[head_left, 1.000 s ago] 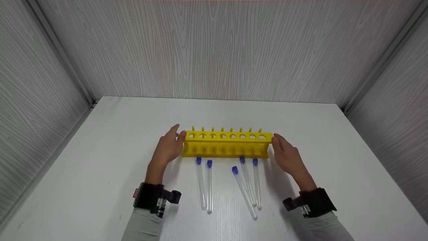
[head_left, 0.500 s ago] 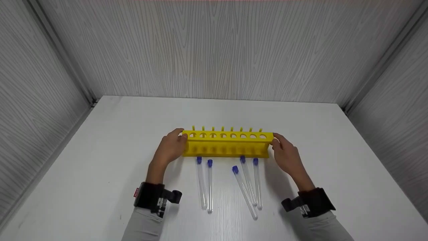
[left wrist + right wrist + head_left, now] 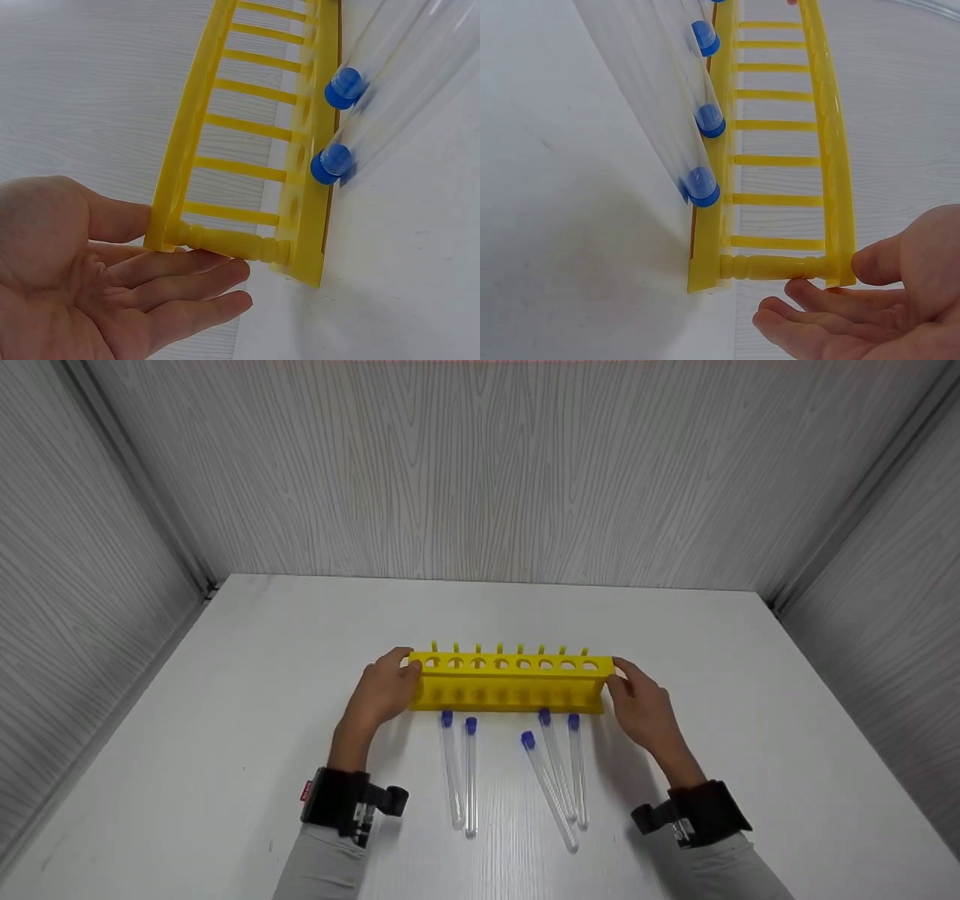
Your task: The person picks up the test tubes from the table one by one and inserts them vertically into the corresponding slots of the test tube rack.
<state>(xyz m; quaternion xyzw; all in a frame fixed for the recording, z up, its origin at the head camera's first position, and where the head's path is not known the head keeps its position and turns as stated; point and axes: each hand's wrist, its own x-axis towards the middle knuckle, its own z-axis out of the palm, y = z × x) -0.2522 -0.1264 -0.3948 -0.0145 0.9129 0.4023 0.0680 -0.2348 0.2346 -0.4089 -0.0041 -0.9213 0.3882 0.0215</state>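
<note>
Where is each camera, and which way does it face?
Head: head-worn, facing forward and down at the yellow rack and blue-capped tubes; left hand, right hand, sleeves show.
Left wrist: worn there, facing the rack's left end; left hand shows.
Right wrist: worn there, facing the rack's right end; right hand shows, plus a sliver of left hand.
Both wrist views share rack and tubes.
</note>
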